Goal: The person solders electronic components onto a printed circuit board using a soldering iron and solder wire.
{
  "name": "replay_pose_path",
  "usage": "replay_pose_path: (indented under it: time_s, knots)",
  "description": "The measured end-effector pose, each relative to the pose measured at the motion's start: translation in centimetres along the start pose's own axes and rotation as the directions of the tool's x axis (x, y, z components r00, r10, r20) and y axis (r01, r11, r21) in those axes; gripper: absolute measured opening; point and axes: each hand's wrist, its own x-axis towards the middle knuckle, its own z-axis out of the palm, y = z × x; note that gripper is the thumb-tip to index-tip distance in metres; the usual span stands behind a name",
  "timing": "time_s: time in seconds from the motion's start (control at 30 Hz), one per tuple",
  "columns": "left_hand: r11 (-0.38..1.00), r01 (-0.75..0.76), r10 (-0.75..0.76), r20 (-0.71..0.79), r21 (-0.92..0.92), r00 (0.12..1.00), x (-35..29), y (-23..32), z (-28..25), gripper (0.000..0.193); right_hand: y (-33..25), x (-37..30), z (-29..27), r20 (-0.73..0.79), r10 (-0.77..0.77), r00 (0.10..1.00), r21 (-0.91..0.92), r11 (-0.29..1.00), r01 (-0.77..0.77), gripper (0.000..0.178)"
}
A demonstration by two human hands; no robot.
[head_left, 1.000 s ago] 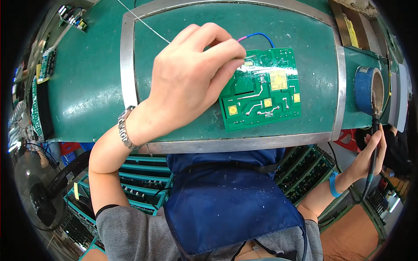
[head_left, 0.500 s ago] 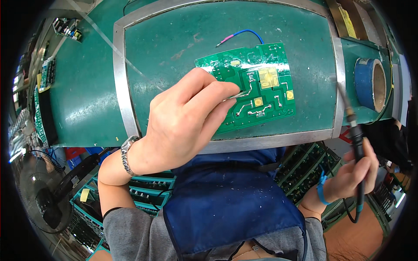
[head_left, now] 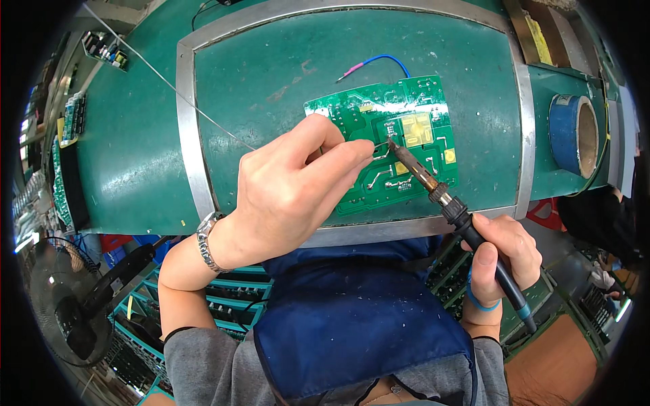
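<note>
A green circuit board (head_left: 426, 91) with yellow pads lies on the green bench, its soldered side up. A blue wire (head_left: 387, 57) with a pink sleeve curves off its far edge. Over the board's left part, my left hand (head_left: 284, 183) pinches a thin solder wire (head_left: 156, 72), whose short end sticks out past the fingertips. My right hand (head_left: 504, 260) grips a soldering iron (head_left: 443, 197) by its black handle. The iron's tip meets the end of the solder wire at the board's middle, left of the large yellow pad. My left fingers hide part of the board.
A metal frame (head_left: 189, 139) borders the work surface. On the right stand a blue roll (head_left: 565, 132) and a box (head_left: 542, 37) at the far corner. A fan (head_left: 71, 304) stands at the lower left, near teal racks (head_left: 237, 301) holding boards.
My right hand has brought the soldering iron leftward from beyond the frame onto the board. My left hand keeps its pinch, shifted slightly. The board has moved a little toward me.
</note>
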Motion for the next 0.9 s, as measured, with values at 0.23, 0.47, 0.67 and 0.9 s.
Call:
replay_pose_path:
  time_s: [0.23,0.47,0.67,0.9]
  knots:
    - [0.991,0.109,-0.11,-0.015,-0.082,0.994,1.5,0.2,-1.5,0.021,-0.2,0.6,-0.5,0.012,-0.025,1.0,-0.009,1.0,0.025,0.022]
    - [0.991,0.026,-0.031,-0.036,-0.131,0.999,5.3,-0.7,-1.4,0.017,-0.1,1.4,-2.3,-0.233,0.041,0.972,-0.055,0.997,-0.055,0.038]
    - [0.96,0.135,-0.099,0.153,-0.247,0.983,8.2,-2.4,0.2,0.009,1.0,3.5,-3.2,-0.213,0.077,0.974,-0.081,0.992,-0.096,0.035]
    - [0.858,0.378,-0.18,0.487,-0.347,0.855,9.8,-4.3,0.5,0.006,2.4,6.7,-5.3,0.106,-0.186,0.977,-0.13,0.971,0.199,0.031]
